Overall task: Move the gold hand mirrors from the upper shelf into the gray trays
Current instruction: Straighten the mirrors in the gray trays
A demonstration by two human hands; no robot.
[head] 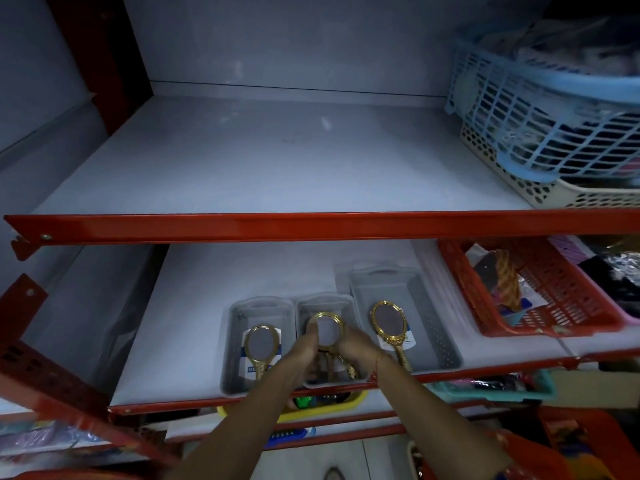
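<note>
Three gray trays stand side by side on the lower shelf: a left tray (231,344), a middle tray (349,306) and a larger right tray (429,323). One gold hand mirror (261,344) lies in the left tray. Another gold mirror (389,323) rests tilted in the right tray, its handle over the front rim. Over the middle tray, my left hand (306,348) and my right hand (356,346) both grip a third gold mirror (326,329) by its round frame. The upper shelf (277,161) holds no mirrors in view.
A blue basket (540,109) sits atop a cream basket (540,192) at the upper shelf's right. A red basket (540,296) with goods stands right of the trays. Red shelf rails (311,225) cross in front. A yellow tray (322,408) and a teal tray (491,389) sit below.
</note>
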